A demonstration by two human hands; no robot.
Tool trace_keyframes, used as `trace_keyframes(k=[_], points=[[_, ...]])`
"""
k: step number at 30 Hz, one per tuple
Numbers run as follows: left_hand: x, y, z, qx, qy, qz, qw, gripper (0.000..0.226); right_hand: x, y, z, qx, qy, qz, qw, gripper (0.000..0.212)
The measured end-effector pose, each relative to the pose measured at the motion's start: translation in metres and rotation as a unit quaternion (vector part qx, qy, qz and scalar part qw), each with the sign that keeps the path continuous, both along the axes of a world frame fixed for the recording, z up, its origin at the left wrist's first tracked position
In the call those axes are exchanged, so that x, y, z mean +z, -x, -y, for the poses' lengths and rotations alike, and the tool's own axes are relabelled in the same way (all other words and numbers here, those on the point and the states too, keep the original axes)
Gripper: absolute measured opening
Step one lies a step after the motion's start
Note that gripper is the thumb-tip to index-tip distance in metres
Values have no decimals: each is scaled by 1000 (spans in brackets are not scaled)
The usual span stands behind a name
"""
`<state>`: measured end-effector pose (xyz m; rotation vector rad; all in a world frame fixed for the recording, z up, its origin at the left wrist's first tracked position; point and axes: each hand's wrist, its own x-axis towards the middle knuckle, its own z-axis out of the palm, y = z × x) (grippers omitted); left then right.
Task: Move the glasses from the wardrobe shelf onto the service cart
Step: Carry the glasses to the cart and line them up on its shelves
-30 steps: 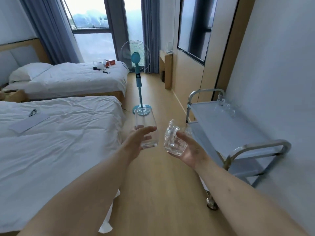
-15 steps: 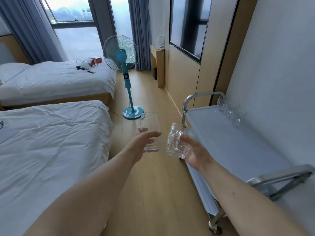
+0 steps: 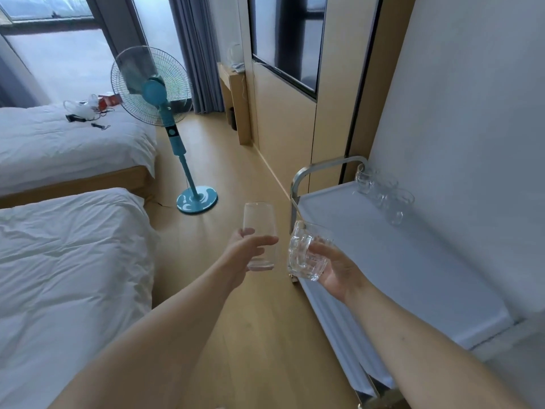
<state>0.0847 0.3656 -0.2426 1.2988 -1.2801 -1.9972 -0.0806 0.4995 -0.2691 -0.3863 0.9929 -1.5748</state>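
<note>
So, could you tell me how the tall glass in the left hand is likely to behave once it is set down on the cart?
The tall glass looks narrow for its height, so it may tip if nudged. Its smooth clear wall probably makes it slippery in the left hand. Being thin glass, it would likely chip against the mugs or the cart rail.

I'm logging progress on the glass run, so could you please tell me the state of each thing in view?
Left hand: closed around the tall glass.
Tall glass: upright, empty, carried over the floor.
Right hand: closed around the glass mug.
Glass mug: tilted, empty, at the cart's edge.
Service cart: top shelf mostly bare.
Glasses on cart: clustered at the far corner by the wall.
Standing fan: upright; running or not, cannot tell.
</note>
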Motion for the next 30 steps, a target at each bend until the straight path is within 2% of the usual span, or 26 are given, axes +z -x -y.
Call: trace_keyframes(k=[6, 10, 13, 18, 21, 24, 26, 30], points=[[-25, 63, 65, -67, -19, 3, 998, 84, -21, 43, 38, -74, -30, 1, 997, 58], [-38, 113, 109, -127, -13, 17, 992, 72, -32, 70, 67, -149, -50, 15, 987, 62], [-43, 144, 136, -191, -15, 30, 981, 78, -40, 87, 85, -210, -70, 43, 974, 50], [-56, 189, 171, -270, -24, 31, 962, 93, -45, 104, 107, -262, -98, 34, 959, 65], [-66, 212, 185, -306, -46, 46, 950, 91, -54, 110, 113, -315, -125, 49, 940, 64], [-78, 236, 195, -350, -45, 69, 933, 104, -60, 112, 116, -361, -153, 56, 918, 64], [-86, 250, 195, -375, -43, 82, 922, 102, -63, 113, 115, -390, -170, 58, 903, 66], [-106, 275, 184, -412, -55, 103, 903, 94, -73, 118, 103, -427, -212, 68, 877, 57]])
